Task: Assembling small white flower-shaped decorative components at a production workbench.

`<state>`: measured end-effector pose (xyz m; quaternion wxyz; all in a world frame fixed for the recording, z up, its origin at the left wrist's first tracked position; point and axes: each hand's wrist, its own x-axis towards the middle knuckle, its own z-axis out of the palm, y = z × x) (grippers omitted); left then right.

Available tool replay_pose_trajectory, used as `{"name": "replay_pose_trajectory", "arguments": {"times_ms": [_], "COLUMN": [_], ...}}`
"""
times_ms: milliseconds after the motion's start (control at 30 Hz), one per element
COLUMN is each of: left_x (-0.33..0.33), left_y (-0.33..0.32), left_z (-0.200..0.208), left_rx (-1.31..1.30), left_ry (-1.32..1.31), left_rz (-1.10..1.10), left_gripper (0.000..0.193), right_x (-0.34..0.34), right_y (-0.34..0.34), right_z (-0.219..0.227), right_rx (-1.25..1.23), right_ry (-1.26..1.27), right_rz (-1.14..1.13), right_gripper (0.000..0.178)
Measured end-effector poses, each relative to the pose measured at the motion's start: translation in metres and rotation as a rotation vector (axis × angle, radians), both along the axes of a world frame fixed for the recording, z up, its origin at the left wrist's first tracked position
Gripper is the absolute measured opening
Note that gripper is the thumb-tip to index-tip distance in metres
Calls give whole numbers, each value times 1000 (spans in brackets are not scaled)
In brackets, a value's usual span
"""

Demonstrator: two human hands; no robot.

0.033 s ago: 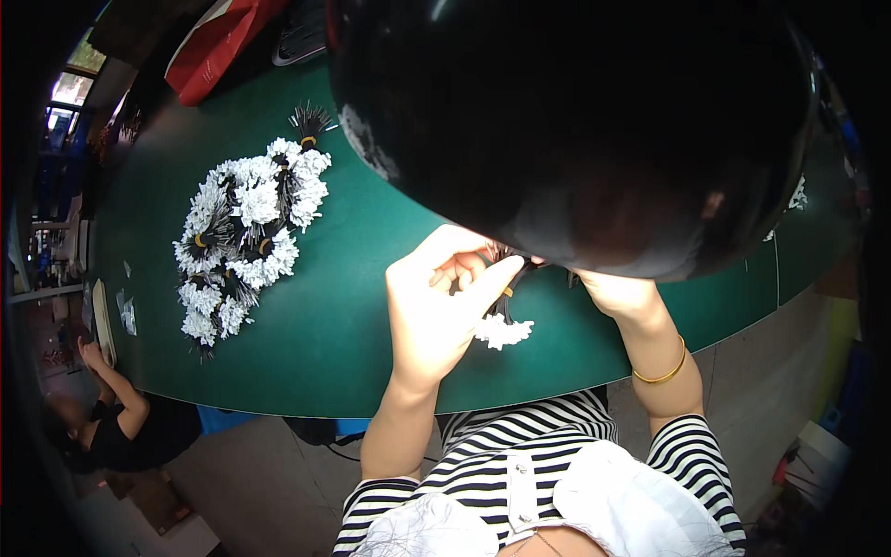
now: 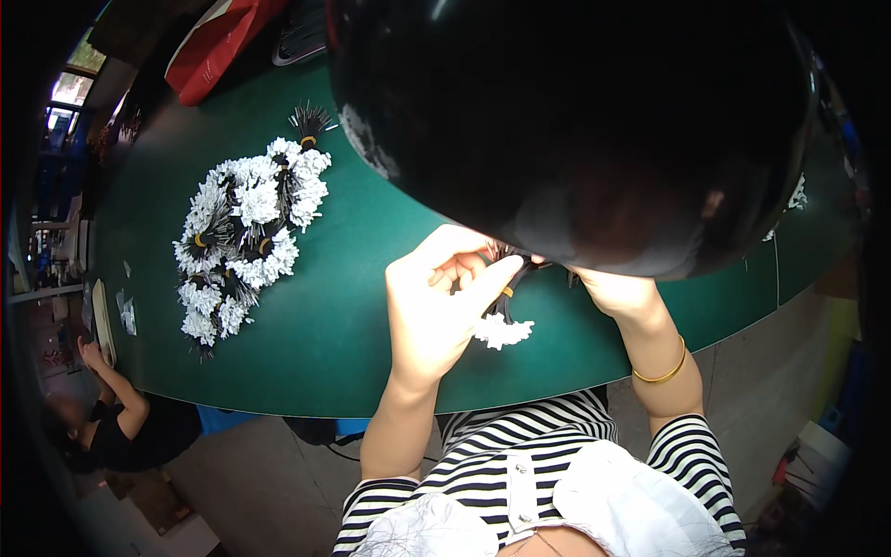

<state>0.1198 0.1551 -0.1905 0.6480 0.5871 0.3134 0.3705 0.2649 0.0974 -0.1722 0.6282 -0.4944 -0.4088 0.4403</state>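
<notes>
My left hand (image 2: pixel 432 302) is closed, thumb and fingertips pinching a bundle of short black wires (image 2: pixel 513 281). A yellow band circles the bundle, and white connectors (image 2: pixel 502 331) fan out at its lower end over the green table. To the right, my right hand (image 2: pixel 620 290) reaches under a large glossy black rounded object (image 2: pixel 575 139), which hides its fingers and whatever they touch. Dark wire ends show between the two hands. Further left lies a pile of similar wire bundles (image 2: pixel 255 200) with white connectors and yellow bands.
The black object covers much of the far side of the green table (image 2: pixel 306 362). A red bag (image 2: pixel 215 51) lies at the far left, beside a dark tray (image 2: pixel 299 42). Small clear plastic pieces (image 2: pixel 127 314) rest near the left edge. Another person (image 2: pixel 116 408) sits at the left.
</notes>
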Motion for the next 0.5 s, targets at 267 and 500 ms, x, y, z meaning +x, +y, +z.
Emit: {"name": "replay_pose_trajectory", "arguments": {"times_ms": [267,500], "left_x": [0,-7], "left_y": [2,0], "left_z": [4,-2], "left_rx": [-232,-222], "left_ry": [-107,3], "left_rz": [8,3], "left_gripper": [12,16], "right_x": [4,3], "right_y": [3,4], "right_z": [0,-22], "right_rx": [-10,-32], "right_ry": [66,21], "right_rz": [55,97], "right_gripper": [15,16]}}
